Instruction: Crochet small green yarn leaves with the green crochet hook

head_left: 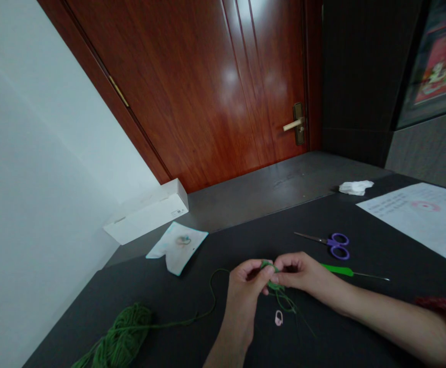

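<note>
Head view: stringy green yarn piece [275, 286]

Left hand [246, 280] and right hand [302, 274] pinching green yarnwork [275, 285] — pink clip [279, 321] nearby, purple-handled scissors [331, 242] beyond, green skein [124, 335] leftward

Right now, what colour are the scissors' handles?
Purple handles, seen best in the head view.
</note>
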Tool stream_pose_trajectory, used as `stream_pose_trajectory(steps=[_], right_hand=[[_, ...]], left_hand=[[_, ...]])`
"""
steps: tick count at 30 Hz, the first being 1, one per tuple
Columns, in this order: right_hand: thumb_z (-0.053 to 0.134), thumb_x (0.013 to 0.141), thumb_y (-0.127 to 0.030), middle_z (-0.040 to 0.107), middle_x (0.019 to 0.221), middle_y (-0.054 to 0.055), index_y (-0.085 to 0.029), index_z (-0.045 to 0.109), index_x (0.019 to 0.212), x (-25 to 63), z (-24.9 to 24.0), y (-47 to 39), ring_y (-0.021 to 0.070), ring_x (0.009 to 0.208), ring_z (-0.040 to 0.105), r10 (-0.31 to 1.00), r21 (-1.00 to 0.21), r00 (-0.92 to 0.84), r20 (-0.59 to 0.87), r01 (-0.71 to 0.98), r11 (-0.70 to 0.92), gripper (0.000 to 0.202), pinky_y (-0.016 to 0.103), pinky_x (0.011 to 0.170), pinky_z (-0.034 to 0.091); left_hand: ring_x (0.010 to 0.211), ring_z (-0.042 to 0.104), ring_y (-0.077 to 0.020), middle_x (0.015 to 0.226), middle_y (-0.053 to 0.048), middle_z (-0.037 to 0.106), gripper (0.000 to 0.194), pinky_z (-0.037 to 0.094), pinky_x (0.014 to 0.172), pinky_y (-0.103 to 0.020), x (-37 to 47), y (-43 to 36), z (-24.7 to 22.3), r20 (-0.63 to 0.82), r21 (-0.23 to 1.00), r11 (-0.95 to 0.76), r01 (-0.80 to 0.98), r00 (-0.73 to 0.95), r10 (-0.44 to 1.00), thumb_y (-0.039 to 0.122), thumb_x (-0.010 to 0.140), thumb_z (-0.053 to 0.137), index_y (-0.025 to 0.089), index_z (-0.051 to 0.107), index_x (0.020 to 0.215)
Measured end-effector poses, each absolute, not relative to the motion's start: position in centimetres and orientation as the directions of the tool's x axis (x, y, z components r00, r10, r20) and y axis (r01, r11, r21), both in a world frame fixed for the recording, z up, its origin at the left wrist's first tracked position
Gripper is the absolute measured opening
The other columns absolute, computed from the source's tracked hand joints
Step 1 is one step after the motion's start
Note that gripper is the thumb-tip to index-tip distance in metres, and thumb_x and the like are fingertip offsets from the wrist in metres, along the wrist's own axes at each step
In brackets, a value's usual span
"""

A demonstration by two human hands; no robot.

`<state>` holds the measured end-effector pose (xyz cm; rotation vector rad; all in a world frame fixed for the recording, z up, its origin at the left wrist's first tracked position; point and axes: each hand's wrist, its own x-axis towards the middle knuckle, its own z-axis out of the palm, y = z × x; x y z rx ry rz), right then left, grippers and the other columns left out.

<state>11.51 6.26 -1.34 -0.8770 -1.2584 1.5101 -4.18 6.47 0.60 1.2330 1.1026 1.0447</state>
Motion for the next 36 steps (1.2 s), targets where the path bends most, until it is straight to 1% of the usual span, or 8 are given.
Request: stream_pose_trajectory(steps=[5,11,17,21,27,31,34,36], right_hand=[[0.068,0.08,-0.04,0.068,0.07,0.001,-0.014,0.07,0.076,11.0,-1.2,5.0,0.0031,0.039,0.033,0.924,-0.923,-0.383,-0.006,-0.353,-0.153,0.026,0.021,0.043,0.023],[0.07,0.08,-0.031,0.065,0.063,0.0,-0.014,0.066,0.069,10.5,-1.7,4.5,0.0023,0.04,0.038,0.904,-0.809,-0.422,-0.075,-0.503,-0.303,0.021,0.018,0.044,0.028],[0.071,0.079,-0.032,0.059,0.063,-0.001,-0.016,0.067,0.076,10.6,-2.5,4.5,0.0044,0.046,0.04,0.894,-0.749,-0.426,-0.138,-0.546,-0.376,0.017,0.017,0.045,0.026],[0.074,0.076,-0.035,0.052,0.059,-0.004,-0.016,0.067,0.076,10.2,-2.9,4.5,0.004,0.045,0.033,0.907,-0.771,-0.404,-0.124,-0.536,-0.344,0.02,0.018,0.044,0.021],[0.069,0.079,-0.044,0.047,0.052,-0.007,-0.015,0.068,0.078,9.8,-2.9,4.4,0.0046,0.043,0.026,0.958,-0.859,-0.283,-0.046,-0.478,-0.182,0.028,0.02,0.042,0.017],[0.075,0.073,-0.042,0.052,0.056,-0.006,-0.019,0.071,0.084,9.9,-2.5,4.1,0.0071,0.048,0.036,0.978,-0.907,-0.208,-0.007,-0.411,-0.094,0.026,0.021,0.046,0.028],[0.075,0.071,-0.042,0.064,0.069,-0.001,-0.021,0.073,0.083,10.0,-2.3,3.9,0.013,0.06,0.052,0.987,-0.928,-0.157,0.022,-0.37,-0.038,0.025,0.025,0.058,0.04],[0.073,0.073,-0.042,0.069,0.075,0.001,-0.022,0.074,0.083,10.1,-2.0,3.9,0.0175,0.07,0.059,0.993,-0.939,-0.111,0.037,-0.343,-0.003,0.022,0.029,0.068,0.044]], left_hand=[[0.056,0.047,-0.0088,0.068,-0.002,0.066,0.019,0.037,0.052,-0.02,-4.8,6.7,1.3,-0.019,0.997,0.024,-0.077,0.068,0.998,0.028,0.069,0.075,0.014,0.075,0.082],[0.05,0.04,-0.0064,0.062,0.0,0.061,0.021,0.032,0.047,-0.019,-4.7,6.6,1.5,-0.054,0.978,0.053,-0.199,0.002,0.999,0.029,0.063,0.079,0.013,0.075,0.077],[0.058,0.05,-0.0079,0.072,-0.002,0.065,0.018,0.038,0.051,-0.017,-4.1,6.1,1.2,-0.122,0.925,0.104,-0.366,-0.029,0.992,0.026,0.061,0.081,0.015,0.074,0.073],[0.057,0.049,-0.0072,0.066,0.001,0.062,0.015,0.041,0.053,-0.017,-3.6,6.0,0.7,-0.125,0.904,0.08,-0.42,-0.08,0.989,0.025,0.063,0.079,0.015,0.072,0.071],[0.059,0.05,-0.0071,0.068,0.002,0.063,0.012,0.042,0.055,-0.017,-3.1,5.5,0.0,-0.083,0.918,0.023,-0.395,-0.137,0.987,0.024,0.068,0.076,0.016,0.072,0.076],[0.062,0.052,-0.0086,0.071,0.002,0.065,0.01,0.044,0.057,-0.018,-3.1,5.2,0.0,-0.053,0.933,-0.006,-0.36,-0.156,0.986,0.025,0.073,0.073,0.017,0.071,0.078],[0.062,0.053,-0.0094,0.069,0.002,0.066,0.007,0.044,0.058,-0.019,-2.9,4.9,0.3,-0.023,0.945,-0.028,-0.325,-0.155,0.988,0.024,0.074,0.072,0.017,0.07,0.076],[0.061,0.055,-0.0102,0.067,0.001,0.066,0.005,0.045,0.057,-0.019,-2.8,4.8,0.5,-0.012,0.954,-0.033,-0.298,-0.146,0.989,0.022,0.074,0.071,0.017,0.07,0.075]])
